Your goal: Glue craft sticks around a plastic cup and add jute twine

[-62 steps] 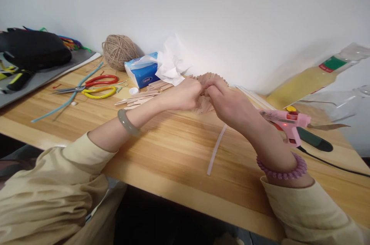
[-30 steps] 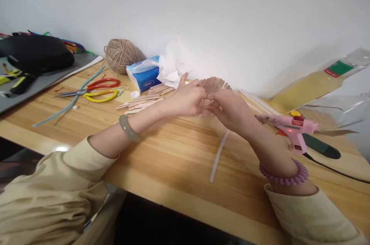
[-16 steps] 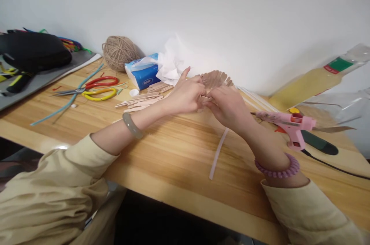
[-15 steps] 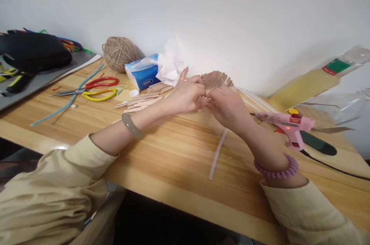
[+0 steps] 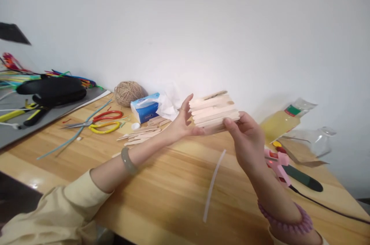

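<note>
A panel of wooden craft sticks [image 5: 214, 110], laid side by side, is held up above the table with its face toward me. My right hand [image 5: 248, 141] grips its lower right corner, thumb on the front and the fingers hidden behind. At the left end, my left hand [image 5: 185, 121] cups the panel between its raised thumb and its lower fingers. Below lies a thin whitish glue stick [image 5: 214, 187] on the wooden table [image 5: 162, 195]. Loose craft sticks [image 5: 141, 134] lie by my left forearm.
Red-and-yellow-handled scissors [image 5: 98, 122], a blue pipe cleaner [image 5: 78, 133], a twine ball [image 5: 129, 93] and a tissue pack [image 5: 146, 107] stand to the left. Right are a pink glue gun [image 5: 279, 168] with a cord, a bottle of yellowish liquid [image 5: 279, 123] and a clear glass bottle [image 5: 321, 143]. Pliers [image 5: 36, 116] lie far left.
The stick panel has been tilted up so its flat face shows. My hands have moved apart to its two ends, and the camera view has tilted upward.
</note>
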{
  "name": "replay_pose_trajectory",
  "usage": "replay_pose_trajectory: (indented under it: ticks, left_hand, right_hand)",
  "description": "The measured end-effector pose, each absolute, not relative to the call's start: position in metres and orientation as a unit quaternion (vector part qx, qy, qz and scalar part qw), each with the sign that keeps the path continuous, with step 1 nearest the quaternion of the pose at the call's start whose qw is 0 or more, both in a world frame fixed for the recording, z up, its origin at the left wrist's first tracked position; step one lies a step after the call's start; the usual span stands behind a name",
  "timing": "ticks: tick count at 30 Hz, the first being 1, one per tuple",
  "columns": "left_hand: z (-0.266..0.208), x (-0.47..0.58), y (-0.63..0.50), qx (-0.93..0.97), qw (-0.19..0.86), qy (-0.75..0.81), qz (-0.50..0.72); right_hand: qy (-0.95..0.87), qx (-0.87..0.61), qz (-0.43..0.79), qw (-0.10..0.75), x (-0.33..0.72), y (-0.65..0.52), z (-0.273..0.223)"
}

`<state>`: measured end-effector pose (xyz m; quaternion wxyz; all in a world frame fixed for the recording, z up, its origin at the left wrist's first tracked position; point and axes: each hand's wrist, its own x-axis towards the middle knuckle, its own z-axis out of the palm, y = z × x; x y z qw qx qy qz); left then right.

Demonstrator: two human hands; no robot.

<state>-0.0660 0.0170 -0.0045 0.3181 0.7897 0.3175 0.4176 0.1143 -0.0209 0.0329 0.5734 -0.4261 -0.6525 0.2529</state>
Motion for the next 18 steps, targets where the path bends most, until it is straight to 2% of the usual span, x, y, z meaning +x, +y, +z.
replay_pose_trajectory:
  ticks: [2,4,8,13,18]
  left_hand:
    - [0.004,-0.065,0.009,0.705,0.440,0.268,0.487]
    - [0.011,-0.066,0.005,0.643,0.503,0.236,0.528]
    - [0.016,-0.071,0.004,0.625,0.493,0.247,0.552]
    - [0.018,-0.072,0.001,0.649,0.477,0.258,0.534]
    - [0.021,-0.070,-0.003,0.656,0.471,0.268,0.525]
  right_hand:
    - [-0.634,-0.404,0.294,0.591,0.112,-0.023,0.033]
    - [-0.626,-0.377,0.342,0.591,0.111,-0.025,0.036]
    - [-0.630,-0.363,0.411,0.550,0.112,-0.027,0.043]
    - [-0.631,-0.403,0.429,0.506,0.119,-0.029,0.046]
    - [-0.629,-0.379,0.443,0.514,0.122,-0.028,0.041]
